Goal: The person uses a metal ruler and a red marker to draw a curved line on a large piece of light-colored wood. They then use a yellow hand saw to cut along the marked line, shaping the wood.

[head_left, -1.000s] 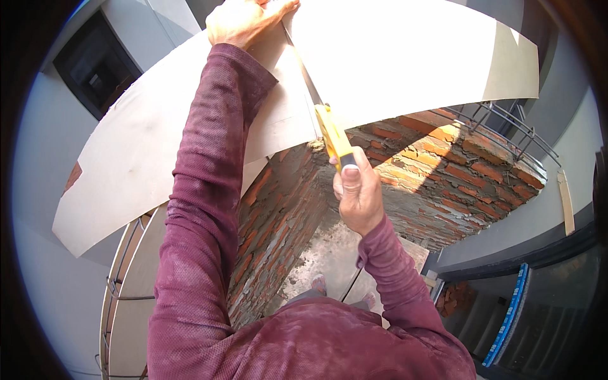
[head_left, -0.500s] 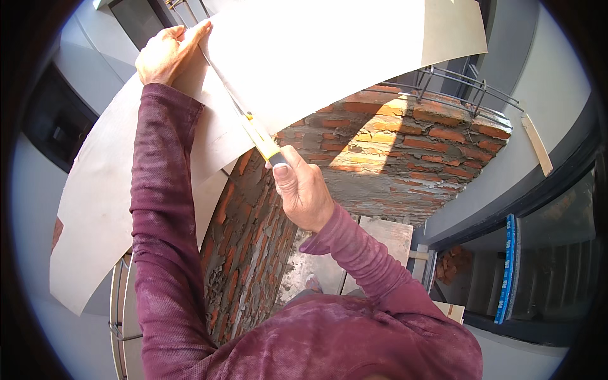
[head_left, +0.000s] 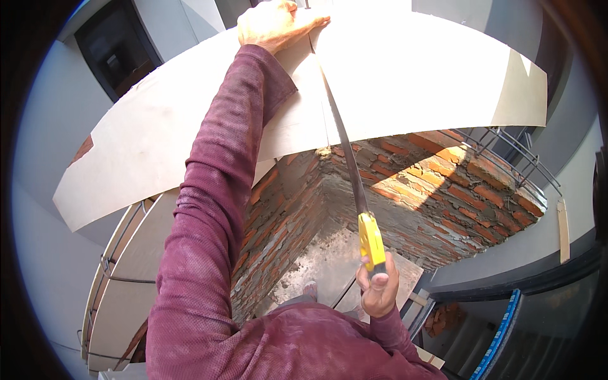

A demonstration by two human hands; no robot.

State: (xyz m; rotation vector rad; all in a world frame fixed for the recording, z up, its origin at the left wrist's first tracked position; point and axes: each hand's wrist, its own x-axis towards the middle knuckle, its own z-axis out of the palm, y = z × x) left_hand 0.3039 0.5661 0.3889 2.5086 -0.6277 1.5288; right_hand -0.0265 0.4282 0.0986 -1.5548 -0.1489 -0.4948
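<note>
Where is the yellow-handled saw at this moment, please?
In the head view, the saw is gripped by the right hand at lower centre-right, its blade running up across the brick wall into the pale board.

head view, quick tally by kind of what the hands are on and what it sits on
hands: 2, left hand and right hand
handsaw with yellow handle: 1
pale board being cut: 1
brick wall under it: 1
total: 5

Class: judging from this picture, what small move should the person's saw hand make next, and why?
Probably push the saw forward. The right hand has its yellow handle drawn back, the blade sits in the cut in the board, and the left hand steadies the board.
</note>
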